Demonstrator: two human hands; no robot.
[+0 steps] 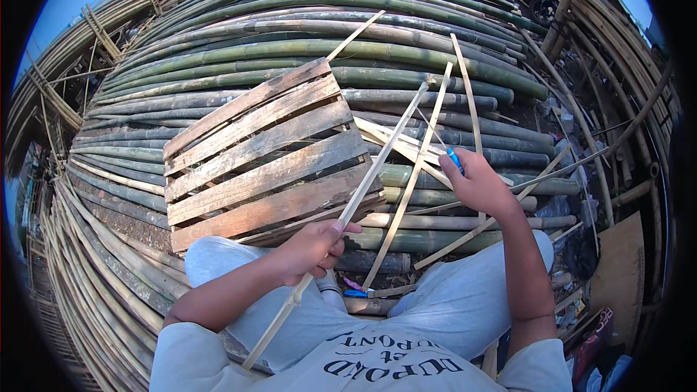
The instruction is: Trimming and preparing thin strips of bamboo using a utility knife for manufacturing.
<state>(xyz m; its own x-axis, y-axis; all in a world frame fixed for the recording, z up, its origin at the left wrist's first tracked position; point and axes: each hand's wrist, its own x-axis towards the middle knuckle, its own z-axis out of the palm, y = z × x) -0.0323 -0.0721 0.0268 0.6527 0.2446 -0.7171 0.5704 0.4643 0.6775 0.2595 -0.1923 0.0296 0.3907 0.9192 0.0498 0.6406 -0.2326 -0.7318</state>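
Observation:
My left hand point(314, 250) is closed around a long bamboo strip point(374, 167), which slants from beside my left thigh up and away to the right. Its far end has a rough, frayed node. In my right hand point(478, 183) is a slim blue-handled tool point(455, 160); its thin, blade-like part points far and left towards the strip, and whether the two touch I cannot tell. To the left of the held strip, a slatted wooden crate point(265, 152) rests tilted on the bamboo poles. Another bamboo strip point(412, 181) stands slanted between my hands.
Green bamboo poles point(312, 51) lie side by side across the ground ahead. More split strips point(468, 94) cross at the right. A blue object point(356, 293) lies between my legs. Stacked bamboo point(94, 276) runs along the left; a brown board point(617, 276) leans at the right.

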